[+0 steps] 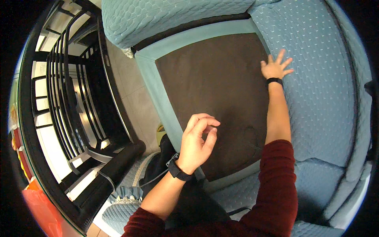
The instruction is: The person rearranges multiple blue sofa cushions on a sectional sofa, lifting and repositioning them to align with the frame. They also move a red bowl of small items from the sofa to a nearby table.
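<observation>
My right hand (276,67) lies spread, palm down, at the left edge of a light-blue quilted sofa cover (319,89), next to the sofa's seat base. Over the near left part of that base's dark fabric panel (213,80) hangs my left hand (199,141), its fingers curled towards the thumb without touching it, nothing between them. A teal border (148,80) frames the dark panel. Both wrists carry black bands. At the far side a thick quilted cushion (177,17) rests along the base.
A glass-topped table with a black barred frame (109,89) stands on the left, with grey floor tiles (137,103) between it and the sofa. A red plastic bag (44,210) is at lower left. Lace-trimmed quilted fabric (123,213) lies near my left forearm.
</observation>
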### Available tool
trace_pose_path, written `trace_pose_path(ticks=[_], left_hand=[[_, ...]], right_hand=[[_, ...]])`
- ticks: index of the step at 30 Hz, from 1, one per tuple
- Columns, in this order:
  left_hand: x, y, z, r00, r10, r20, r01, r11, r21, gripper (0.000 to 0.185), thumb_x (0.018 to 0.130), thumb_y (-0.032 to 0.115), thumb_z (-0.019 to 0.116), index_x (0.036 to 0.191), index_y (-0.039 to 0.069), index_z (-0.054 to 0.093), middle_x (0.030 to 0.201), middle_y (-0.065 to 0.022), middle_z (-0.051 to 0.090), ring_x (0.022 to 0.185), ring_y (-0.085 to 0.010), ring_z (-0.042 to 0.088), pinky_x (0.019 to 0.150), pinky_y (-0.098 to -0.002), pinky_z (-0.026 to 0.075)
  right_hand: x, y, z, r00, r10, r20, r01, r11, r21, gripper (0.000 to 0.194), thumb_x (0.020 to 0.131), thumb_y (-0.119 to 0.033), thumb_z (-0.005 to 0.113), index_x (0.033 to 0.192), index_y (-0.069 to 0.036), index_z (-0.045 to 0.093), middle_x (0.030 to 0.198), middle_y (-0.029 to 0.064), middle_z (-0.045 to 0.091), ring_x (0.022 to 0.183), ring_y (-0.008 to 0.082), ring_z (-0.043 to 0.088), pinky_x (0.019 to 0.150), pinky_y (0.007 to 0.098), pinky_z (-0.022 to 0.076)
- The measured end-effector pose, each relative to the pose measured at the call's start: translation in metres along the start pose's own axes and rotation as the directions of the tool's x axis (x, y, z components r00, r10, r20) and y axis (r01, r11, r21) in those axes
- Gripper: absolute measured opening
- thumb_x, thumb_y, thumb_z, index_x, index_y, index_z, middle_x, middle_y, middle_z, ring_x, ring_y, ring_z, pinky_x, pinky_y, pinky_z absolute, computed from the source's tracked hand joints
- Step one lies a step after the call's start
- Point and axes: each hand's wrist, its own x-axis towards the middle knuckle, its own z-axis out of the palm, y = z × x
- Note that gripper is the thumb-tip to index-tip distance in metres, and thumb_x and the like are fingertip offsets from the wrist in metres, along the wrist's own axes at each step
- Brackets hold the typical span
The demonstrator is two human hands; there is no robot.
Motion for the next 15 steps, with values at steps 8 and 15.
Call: trace_pose_path(ticks=[8,15], left_hand=[[0.000,0.008,-0.004,0.994,0.048,-0.098,-0.053,0.998,-0.046,0.013,0.084,-0.004,0.060,0.094,0.003,0.064,0.100,-0.0090,0.060,0.083,-0.0166,0.061,0.072,-0.0262,0.051],[0.015,-0.012,-0.058,0.916,-0.055,-0.398,-0.044,0.970,-0.237,0.014,0.088,-0.003,0.057,0.099,0.004,0.063,0.089,-0.0012,0.063,0.086,-0.0105,0.059,0.079,-0.0236,0.047]], right_hand=[[-0.111,-0.179,-0.087,0.829,-0.417,0.374,0.059,0.728,0.683,0.078,0.086,-0.059,0.047,0.150,-0.025,0.020,0.157,0.0199,0.000,0.137,0.0575,0.000,0.096,0.0810,0.0142],[-0.253,-0.217,-0.135,0.285,-0.940,0.188,0.272,0.267,0.925,0.052,0.090,-0.037,0.052,0.134,-0.012,0.042,0.145,0.0166,0.028,0.132,0.0416,0.023,0.101,0.0571,0.0260]])
